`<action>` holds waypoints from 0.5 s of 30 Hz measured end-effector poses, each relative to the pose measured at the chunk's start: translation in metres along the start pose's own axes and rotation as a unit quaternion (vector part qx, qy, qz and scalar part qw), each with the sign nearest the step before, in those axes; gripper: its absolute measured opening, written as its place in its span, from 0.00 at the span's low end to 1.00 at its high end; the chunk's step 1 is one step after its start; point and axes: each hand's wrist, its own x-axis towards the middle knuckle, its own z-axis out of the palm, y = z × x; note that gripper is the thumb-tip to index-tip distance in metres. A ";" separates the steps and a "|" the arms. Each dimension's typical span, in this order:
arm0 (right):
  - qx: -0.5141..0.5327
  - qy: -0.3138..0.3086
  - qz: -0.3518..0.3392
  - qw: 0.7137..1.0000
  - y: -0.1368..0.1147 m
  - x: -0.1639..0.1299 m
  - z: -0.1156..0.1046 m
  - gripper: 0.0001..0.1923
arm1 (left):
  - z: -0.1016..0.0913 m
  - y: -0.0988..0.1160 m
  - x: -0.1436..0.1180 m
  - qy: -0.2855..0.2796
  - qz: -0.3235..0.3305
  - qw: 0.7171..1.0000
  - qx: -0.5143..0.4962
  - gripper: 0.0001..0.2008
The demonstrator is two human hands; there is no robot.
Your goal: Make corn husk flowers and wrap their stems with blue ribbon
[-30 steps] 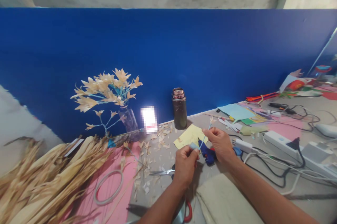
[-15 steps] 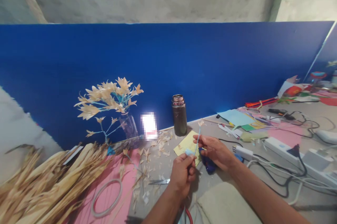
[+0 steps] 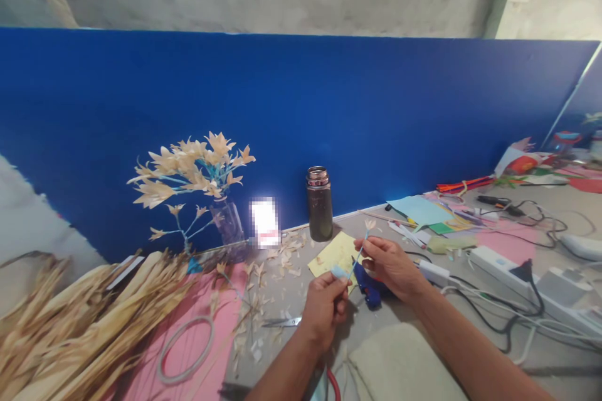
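Between my two hands a small artificial flower with a pale cream head stands tilted on a thin light-blue stem. My right hand pinches that stem just below the flower head. My left hand is closed on the stem's lower end, along with a scrap of light-blue strip that sticks up from the fingers. Behind them lies a yellow sheet. A dark blue object, partly behind my right hand, rests on the table. Scissors lie left of my left hand.
At the left, a glass vase holds cream flowers; dried husks and a pale ring lie nearer. An uncapped dark bottle stands by the blue partition. A power strip with tangled cables occupies the right.
My right hand has shifted slightly right, and the flower has tilted further right with it. My left hand keeps its grip low on the stem. The view has moved slightly.
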 end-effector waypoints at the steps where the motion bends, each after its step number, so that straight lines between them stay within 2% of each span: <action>1: -0.003 0.009 -0.007 1.000 0.001 0.001 -0.001 0.19 | 0.000 0.000 0.000 0.005 0.004 1.000 0.007 0.22; 7: -0.002 0.075 -0.055 0.996 0.013 0.009 -0.005 0.18 | 0.003 -0.005 -0.001 0.046 0.048 0.996 0.063 0.22; 15: -0.037 0.133 -0.099 0.986 0.016 0.010 -0.003 0.23 | 0.006 -0.008 -0.004 0.076 0.095 0.987 0.106 0.22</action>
